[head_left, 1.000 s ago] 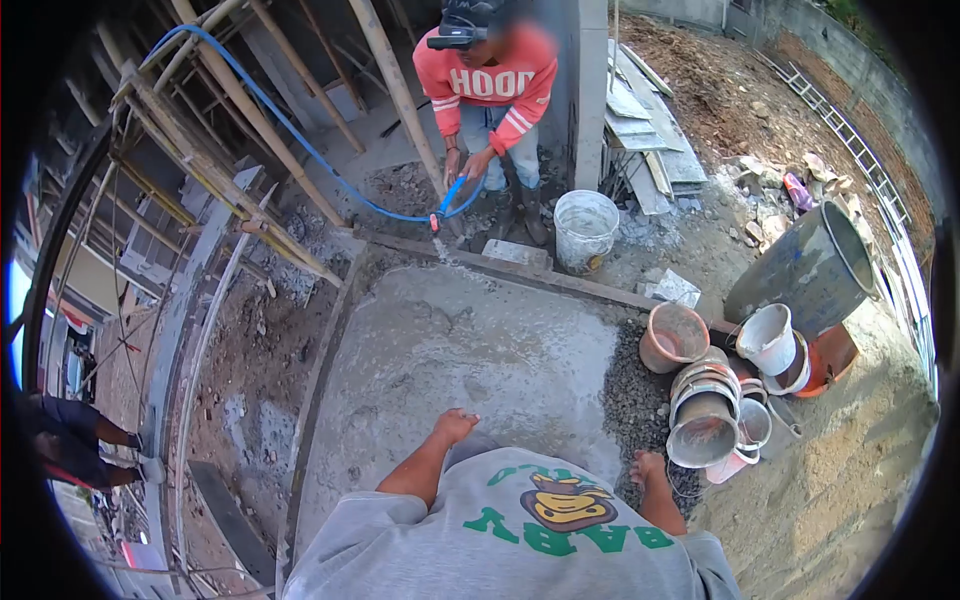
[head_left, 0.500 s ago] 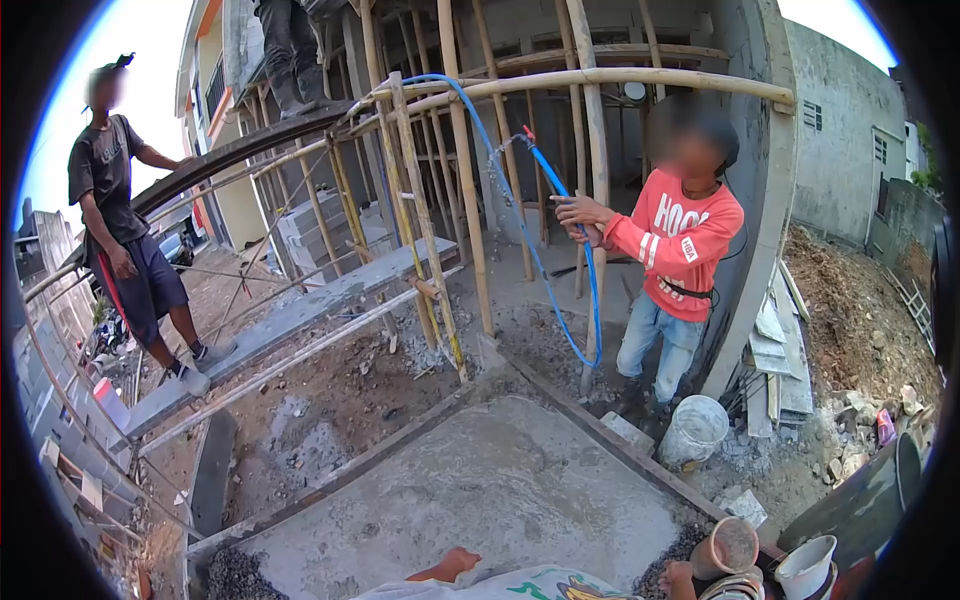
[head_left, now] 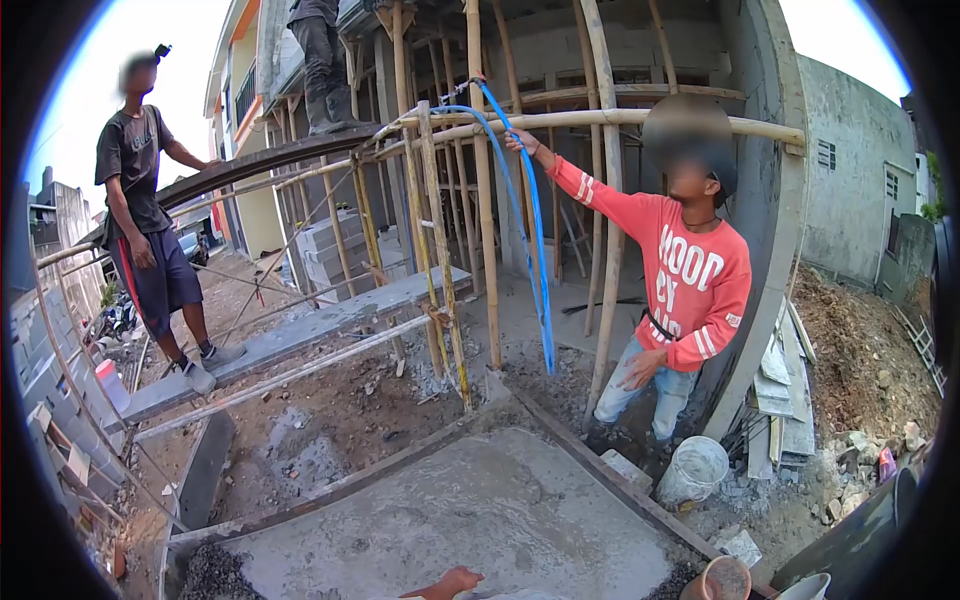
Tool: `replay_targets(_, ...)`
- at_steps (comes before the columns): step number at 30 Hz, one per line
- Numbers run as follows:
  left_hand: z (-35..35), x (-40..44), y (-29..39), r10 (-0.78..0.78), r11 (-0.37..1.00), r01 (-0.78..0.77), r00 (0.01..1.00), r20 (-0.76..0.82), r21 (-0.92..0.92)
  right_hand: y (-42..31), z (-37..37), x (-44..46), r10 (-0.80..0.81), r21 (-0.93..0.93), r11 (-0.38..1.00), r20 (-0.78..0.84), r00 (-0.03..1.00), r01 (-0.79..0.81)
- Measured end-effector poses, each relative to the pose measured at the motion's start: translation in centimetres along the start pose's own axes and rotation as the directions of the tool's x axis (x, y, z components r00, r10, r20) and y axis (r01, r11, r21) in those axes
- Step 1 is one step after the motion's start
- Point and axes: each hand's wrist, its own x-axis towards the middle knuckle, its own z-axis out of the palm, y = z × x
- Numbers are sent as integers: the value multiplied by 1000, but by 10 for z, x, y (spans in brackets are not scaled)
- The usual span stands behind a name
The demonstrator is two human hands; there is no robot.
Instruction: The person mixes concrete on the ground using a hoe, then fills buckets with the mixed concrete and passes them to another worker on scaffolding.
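Observation:
My left hand [head_left: 458, 582] shows at the bottom edge, over the wet grey concrete [head_left: 450, 500]. Nothing is visible in it, and its fingers look loosely open. My right hand is out of view. Beyond the concrete a person in a red sweatshirt [head_left: 695, 275] stretches one arm out and holds up a blue hose [head_left: 540, 230]. Water comes from the hose's raised red end, near the bamboo poles. The hose hangs down in a long loop beside that person.
Wooden formwork [head_left: 620, 470] borders the concrete. A white bucket [head_left: 693, 470] and an orange bucket [head_left: 722, 580] stand at the right. Bamboo scaffolding [head_left: 485, 200] rises ahead. A person in dark clothes [head_left: 140, 200] stands on a plank at the left; another person's legs [head_left: 322, 70] show above.
The view has tilted up from my shirt to the scaffolding. The person in red has lifted the hose from low over the concrete to above head height. My right hand has left the view.

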Motion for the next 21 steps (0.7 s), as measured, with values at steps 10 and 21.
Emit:
replay_targets(10,-8,-16,27,94,969,-95,995,18,228,-7,-22,-10,0,-16,1000,-30,1000,-1)
replay_targets(21,-66,25,55,12,997,-12,1000,-5,79,-23,-20,-9,-36,-38,999,-19,999,35)
